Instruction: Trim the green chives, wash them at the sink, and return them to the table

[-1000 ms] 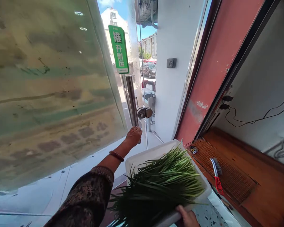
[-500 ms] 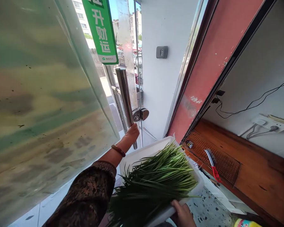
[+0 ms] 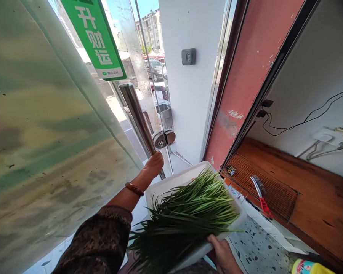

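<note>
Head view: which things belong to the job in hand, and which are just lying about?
In use:
left hand on metal door handle
right hand on white tub
green stalks in tub

Lying about:
red-handled brush on wire mesh
yellow container, lower right

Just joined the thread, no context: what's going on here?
A person's left grip is wrapped around a metal door handle. Their right grip holds the near edge of a white tub heaped with long green leaves, some hanging over its rim. To the right, a red-handled brush lies on wire mesh.

White wall [image 3: 185,99], red panel [image 3: 240,83], speckled floor [image 3: 253,243]
</note>
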Available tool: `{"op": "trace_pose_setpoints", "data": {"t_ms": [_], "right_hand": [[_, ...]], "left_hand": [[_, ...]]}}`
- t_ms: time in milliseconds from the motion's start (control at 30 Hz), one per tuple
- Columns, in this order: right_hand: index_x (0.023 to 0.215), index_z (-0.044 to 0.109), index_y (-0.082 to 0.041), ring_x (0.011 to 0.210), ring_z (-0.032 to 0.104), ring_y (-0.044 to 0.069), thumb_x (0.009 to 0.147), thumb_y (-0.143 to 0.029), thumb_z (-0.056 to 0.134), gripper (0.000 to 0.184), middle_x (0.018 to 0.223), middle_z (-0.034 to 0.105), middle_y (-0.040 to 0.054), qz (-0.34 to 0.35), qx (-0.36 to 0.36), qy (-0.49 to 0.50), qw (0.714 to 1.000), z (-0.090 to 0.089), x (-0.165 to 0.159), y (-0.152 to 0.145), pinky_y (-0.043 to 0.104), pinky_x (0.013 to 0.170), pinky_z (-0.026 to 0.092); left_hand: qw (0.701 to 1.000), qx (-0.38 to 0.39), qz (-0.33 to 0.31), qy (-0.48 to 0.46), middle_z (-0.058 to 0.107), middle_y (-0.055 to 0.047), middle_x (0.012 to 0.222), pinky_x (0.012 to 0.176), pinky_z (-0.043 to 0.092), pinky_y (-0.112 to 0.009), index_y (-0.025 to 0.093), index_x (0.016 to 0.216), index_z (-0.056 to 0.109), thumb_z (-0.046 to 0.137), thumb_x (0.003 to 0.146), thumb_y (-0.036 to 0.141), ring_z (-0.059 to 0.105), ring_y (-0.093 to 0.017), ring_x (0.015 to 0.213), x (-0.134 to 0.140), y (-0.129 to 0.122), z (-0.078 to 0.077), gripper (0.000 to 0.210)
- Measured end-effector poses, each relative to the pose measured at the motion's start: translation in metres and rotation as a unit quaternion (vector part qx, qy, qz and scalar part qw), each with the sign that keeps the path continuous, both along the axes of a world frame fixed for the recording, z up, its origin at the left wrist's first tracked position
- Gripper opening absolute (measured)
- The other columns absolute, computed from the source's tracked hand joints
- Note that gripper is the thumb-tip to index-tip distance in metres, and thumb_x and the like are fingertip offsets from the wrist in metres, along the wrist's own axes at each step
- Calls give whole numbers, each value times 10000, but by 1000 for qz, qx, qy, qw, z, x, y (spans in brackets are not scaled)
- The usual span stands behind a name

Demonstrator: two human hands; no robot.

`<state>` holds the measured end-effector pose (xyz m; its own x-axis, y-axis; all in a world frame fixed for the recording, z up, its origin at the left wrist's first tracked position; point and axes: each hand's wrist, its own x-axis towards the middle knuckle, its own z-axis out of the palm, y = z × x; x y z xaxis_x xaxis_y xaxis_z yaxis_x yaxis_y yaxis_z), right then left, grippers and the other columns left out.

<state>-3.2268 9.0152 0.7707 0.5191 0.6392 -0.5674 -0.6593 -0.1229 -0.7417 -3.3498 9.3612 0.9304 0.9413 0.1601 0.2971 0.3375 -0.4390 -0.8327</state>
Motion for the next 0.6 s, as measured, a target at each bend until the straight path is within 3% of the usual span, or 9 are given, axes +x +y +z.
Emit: {"op": "trace_pose_setpoints", "data": {"t_ms": [133,300,600], "right_hand": [[568,567,-244,669,643,266,452,-307,692,181,578,653,-16,2,1,58,998,7,14,3,339,586,515],[596,584,-260,687,654,270,449,-318,696,193,623,678,-12,8,1,53,999,16,24,11,344,586,518],[537,555,-269,605,581,234,466,-352,660,151,572,607,-24,51,-8,-2,999,8,21,18,354,592,518]], "left_hand": [[1000,-1,17,13,651,-97,702,956,455,-430,192,671,630,509,768,13,627,-266,799,2,5,1,236],[1000,-6,21,21,637,-90,703,937,449,-441,173,704,629,531,805,28,629,-267,809,1,19,0,202],[999,-36,19,15,673,-104,762,1005,419,-448,158,742,666,563,802,45,631,-269,899,-5,42,-4,164]]}}
